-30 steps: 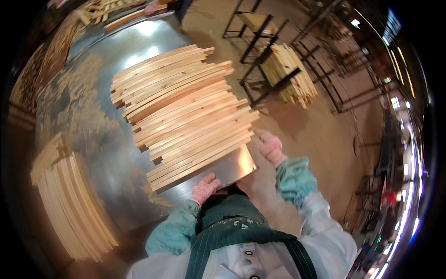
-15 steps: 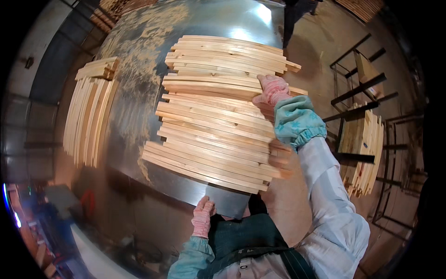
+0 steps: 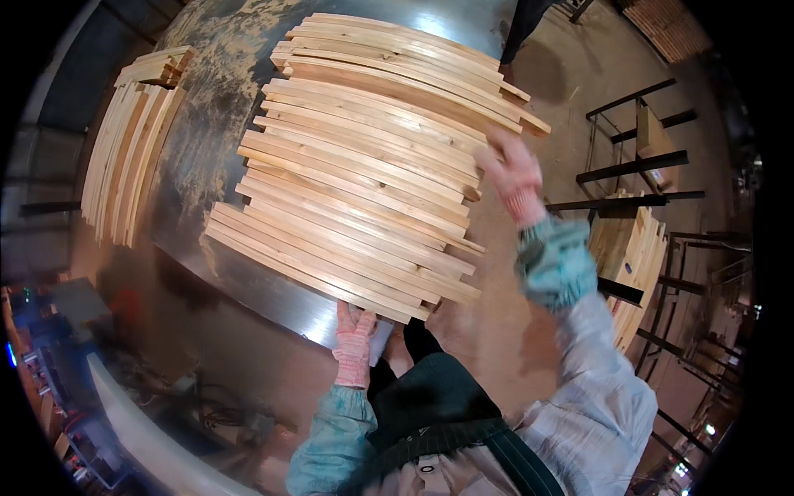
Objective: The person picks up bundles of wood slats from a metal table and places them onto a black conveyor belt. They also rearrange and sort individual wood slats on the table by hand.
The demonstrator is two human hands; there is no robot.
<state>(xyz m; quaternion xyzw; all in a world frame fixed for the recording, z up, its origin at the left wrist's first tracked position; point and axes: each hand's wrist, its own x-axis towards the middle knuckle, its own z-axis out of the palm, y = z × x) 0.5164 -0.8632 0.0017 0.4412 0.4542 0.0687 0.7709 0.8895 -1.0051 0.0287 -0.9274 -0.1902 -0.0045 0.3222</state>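
Observation:
Many pale wooden strips lie side by side on a metal-topped table, their right ends uneven and jutting past its edge. Toward the far side, one strip stands higher than its neighbours. My right hand, in a pink glove, hovers just off the strips' right ends; it is blurred, but the fingers look parted and hold nothing. My left hand, gloved the same, rests at the table's near edge. Its fingers stretch out toward the nearest strip; whether they touch it I cannot tell.
A smaller stack of strips sits to the left of the table. On the right, black metal racks carry more timber. Sawdust covers part of the tabletop. Machinery stands at the lower left.
My right hand has come off the strips and moved toward me, to their right ends. My left hand's fingers have stretched from the table edge toward the nearest strip. The whole view has shifted.

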